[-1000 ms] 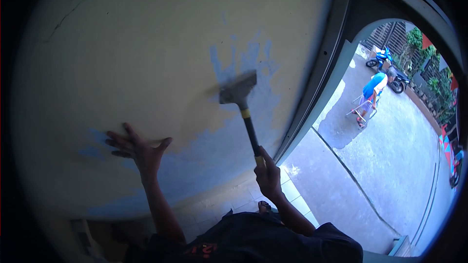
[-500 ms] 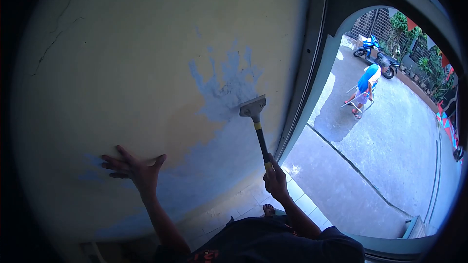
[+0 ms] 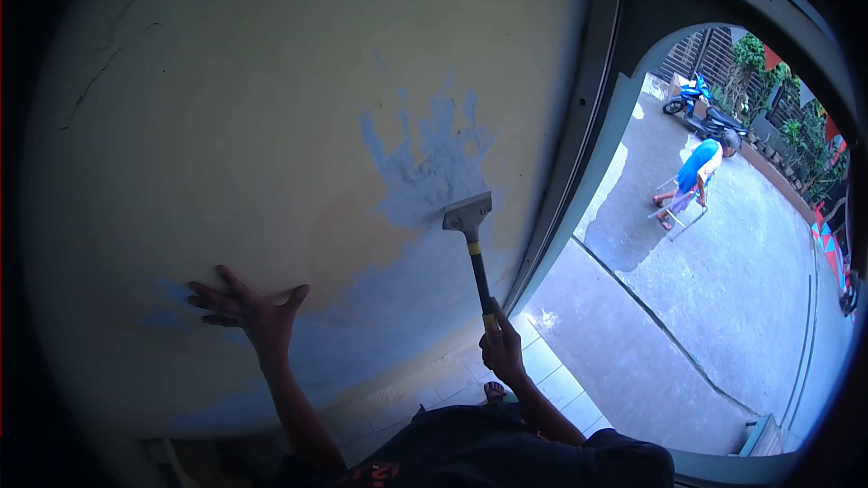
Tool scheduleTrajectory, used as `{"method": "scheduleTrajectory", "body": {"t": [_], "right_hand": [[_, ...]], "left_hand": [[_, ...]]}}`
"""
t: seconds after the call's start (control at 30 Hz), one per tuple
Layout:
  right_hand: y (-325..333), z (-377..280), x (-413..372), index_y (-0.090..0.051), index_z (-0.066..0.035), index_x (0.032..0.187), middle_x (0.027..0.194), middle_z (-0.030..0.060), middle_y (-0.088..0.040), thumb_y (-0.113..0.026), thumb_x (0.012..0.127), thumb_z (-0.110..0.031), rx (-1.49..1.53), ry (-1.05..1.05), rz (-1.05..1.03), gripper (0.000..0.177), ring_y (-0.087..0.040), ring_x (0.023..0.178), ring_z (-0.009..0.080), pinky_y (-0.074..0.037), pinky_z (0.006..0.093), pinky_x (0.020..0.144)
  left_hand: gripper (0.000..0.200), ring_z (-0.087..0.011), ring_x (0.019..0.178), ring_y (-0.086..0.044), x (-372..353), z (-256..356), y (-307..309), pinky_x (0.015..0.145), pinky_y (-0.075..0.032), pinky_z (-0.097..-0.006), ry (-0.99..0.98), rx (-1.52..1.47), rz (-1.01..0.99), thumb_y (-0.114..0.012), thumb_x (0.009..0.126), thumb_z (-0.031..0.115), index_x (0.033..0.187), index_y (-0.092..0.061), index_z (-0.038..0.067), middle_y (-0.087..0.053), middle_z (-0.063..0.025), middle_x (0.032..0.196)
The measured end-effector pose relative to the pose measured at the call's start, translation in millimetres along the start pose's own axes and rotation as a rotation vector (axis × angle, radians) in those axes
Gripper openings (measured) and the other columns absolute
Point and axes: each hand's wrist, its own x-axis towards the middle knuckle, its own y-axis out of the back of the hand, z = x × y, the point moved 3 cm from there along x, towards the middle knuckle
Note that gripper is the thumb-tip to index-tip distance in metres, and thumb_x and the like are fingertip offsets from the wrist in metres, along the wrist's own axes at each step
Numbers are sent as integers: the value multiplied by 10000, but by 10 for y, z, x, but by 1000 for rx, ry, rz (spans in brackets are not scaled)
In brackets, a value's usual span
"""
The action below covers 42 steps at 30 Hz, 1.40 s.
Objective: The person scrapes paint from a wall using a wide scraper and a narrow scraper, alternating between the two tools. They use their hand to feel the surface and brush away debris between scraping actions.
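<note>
My right hand (image 3: pixel 503 347) is wrapped round the lower end of a long-handled scraper (image 3: pixel 478 267), dark with yellow bands. Its wide metal head (image 3: pixel 467 212) lies at the wall, by the lower part of a bare pale blue-grey patch (image 3: pixel 425 163) where the yellowish paint is gone. Whether the blade edge touches the wall is hard to see. To the left, my left hand (image 3: pixel 258 307) rests against the wall (image 3: pixel 226 154) with fingers spread and thumb out, holding nothing. A wider stripped area (image 3: pixel 389 307) spans the wall between and below my hands.
A door frame (image 3: pixel 579 126) borders the wall on the right. Outside, a person (image 3: pixel 696 172) with a walking frame (image 3: pixel 692 217) is on the concrete yard, near a blue motorbike (image 3: pixel 701 104). My foot (image 3: pixel 494 391) stands on white tiles (image 3: pixel 551 380). Thin cracks (image 3: pixel 95 81) run at upper left.
The scraper and my right hand have moved slightly down the wall. My left hand stays in place. The person outside has shifted a little with the walking frame, and the view has tilted slightly.
</note>
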Motion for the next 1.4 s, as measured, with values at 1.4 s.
{"method": "scheduleTrajectory", "body": {"t": [1.4], "right_hand": [[-211, -273, 152, -238, -88, 1498, 560, -64, -358, -402, 1027, -264, 12, -106, 15, 529, -353, 440, 23, -317, 190, 401]], "left_hand": [[1460, -532, 1376, 179, 141, -18, -229, 1026, -1, -741, 12, 18, -15, -757, 447, 771, 1524, 30, 174, 197, -285, 1517]]}}
